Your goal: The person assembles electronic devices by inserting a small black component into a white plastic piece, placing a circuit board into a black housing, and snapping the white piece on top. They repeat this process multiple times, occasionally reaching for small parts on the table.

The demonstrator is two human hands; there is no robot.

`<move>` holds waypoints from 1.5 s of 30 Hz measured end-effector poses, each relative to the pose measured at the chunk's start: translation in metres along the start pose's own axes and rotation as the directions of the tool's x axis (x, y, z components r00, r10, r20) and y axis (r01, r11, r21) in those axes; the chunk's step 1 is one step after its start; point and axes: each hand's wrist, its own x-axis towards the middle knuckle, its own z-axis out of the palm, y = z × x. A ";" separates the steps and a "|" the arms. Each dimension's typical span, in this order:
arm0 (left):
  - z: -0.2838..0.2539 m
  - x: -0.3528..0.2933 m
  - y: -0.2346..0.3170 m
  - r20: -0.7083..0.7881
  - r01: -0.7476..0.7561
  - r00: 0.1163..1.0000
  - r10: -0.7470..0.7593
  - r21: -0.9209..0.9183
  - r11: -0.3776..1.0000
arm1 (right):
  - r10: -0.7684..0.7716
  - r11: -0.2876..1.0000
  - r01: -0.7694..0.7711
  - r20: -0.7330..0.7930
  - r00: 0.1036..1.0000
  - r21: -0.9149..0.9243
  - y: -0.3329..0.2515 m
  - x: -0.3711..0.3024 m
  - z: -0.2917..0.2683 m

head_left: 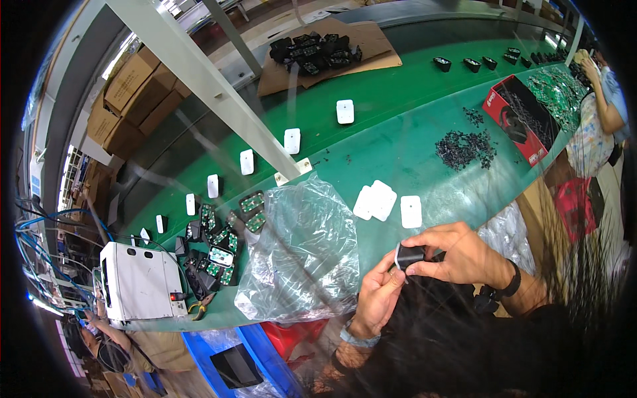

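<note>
Near the front edge of the green bench, both hands hold a small black plastic housing [411, 256] with a white edge on its left side. My left hand [378, 295] pinches the white side between thumb and fingers. My right hand [459, 255] grips the black body from the right, thumb below and fingers over the top. Just beyond the hands lies a single white cover plate [411, 212]. Left of it, several white plates [375, 200] overlap in a loose group. The face of the housing turned away from me is hidden.
A clear plastic bag [302, 249] lies to the left, beside black housings with green circuit boards [215, 249]. A white post [206, 86] rises from the bench. Small black parts [463, 148] and a red box [521, 119] lie right. White units [292, 141] line the belt.
</note>
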 end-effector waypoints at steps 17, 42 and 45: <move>0.025 0.016 0.021 0.186 -0.216 0.700 0.690 0.975 -0.044 | 0.093 0.845 -0.084 0.010 0.996 0.528 0.038 0.016 0.040; 0.007 0.091 0.036 0.276 -0.011 0.834 0.478 0.874 -0.486 | 0.039 0.975 -0.125 -0.411 0.911 -0.185 0.100 0.105 -0.196; 0.007 0.098 0.032 0.317 -0.026 0.800 0.509 0.866 -0.500 | 0.132 0.958 -0.235 -0.471 0.872 -0.166 0.129 0.039 -0.207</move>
